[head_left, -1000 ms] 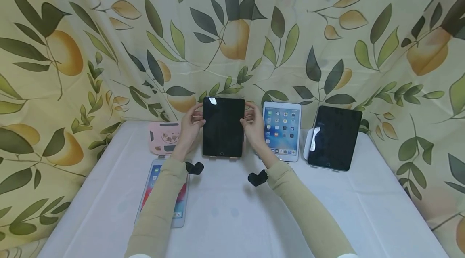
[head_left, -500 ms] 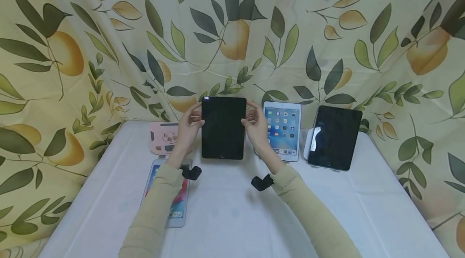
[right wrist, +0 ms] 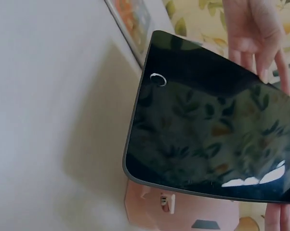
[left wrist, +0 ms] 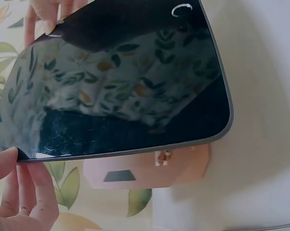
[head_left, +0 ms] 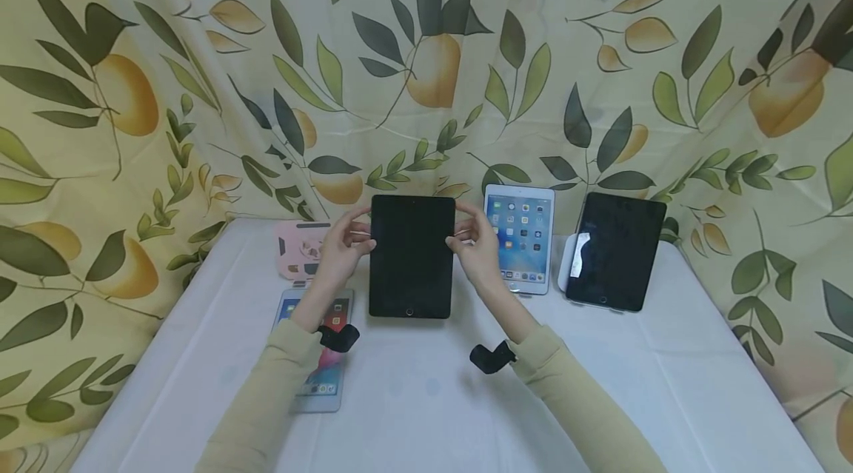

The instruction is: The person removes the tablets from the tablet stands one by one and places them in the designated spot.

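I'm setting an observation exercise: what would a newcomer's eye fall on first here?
Probably the glossy black rectangular tablet, held by its side edges between two bare hands near the head view's centre. Next, perhaps, the cream fabric backdrop printed with leaves and fruit, behind the white cloth-covered table.

My feed shows white-covered counter (head_left: 426, 414): lit tablet (head_left: 326, 381) lying flat, left; pink case (head_left: 298, 247), white tablet (head_left: 522, 240), dark tablet (head_left: 616, 255) propped farther back.

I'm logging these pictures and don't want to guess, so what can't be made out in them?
Head view: the back of the black tablet, facing away.
Head view: part of the lying tablet, behind the left sleeve.
Right wrist view: part of the pink stand, behind the black tablet.
Left wrist view: part of the left hand, cut off by the frame edge.
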### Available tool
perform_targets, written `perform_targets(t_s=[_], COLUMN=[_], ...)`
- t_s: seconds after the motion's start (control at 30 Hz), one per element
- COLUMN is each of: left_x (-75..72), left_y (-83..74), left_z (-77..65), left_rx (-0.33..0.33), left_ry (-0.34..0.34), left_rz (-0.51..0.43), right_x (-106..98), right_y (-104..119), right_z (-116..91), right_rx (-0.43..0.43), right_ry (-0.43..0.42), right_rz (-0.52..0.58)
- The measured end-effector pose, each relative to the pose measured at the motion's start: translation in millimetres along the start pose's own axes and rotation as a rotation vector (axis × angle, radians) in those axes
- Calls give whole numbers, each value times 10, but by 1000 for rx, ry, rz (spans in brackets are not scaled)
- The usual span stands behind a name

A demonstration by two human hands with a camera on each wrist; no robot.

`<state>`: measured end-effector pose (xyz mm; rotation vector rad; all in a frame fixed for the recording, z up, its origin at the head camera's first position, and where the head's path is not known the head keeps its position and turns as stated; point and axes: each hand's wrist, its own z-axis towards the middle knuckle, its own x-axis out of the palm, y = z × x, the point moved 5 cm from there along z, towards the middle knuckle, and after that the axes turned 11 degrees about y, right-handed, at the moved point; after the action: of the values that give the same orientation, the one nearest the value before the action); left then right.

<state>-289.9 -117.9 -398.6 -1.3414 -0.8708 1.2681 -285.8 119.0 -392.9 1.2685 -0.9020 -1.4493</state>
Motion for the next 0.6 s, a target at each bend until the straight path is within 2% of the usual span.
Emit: perform_targets(t_s=[0.2, 0.33, 0.6], left_x=[21, 47, 133], left_y=[100, 178, 354], left_z=[-126, -208, -373], left_rx=[-49, -87, -195], left_ry=[31, 31, 32], left_rz=[-1, -50, -161], right_x=[24, 38, 80], right_y=[-44, -88, -245], right_z=[-127, -190, -380], right_rx=[52, 67, 172], right_ry=[26, 43, 96], right_rz=[10, 20, 32])
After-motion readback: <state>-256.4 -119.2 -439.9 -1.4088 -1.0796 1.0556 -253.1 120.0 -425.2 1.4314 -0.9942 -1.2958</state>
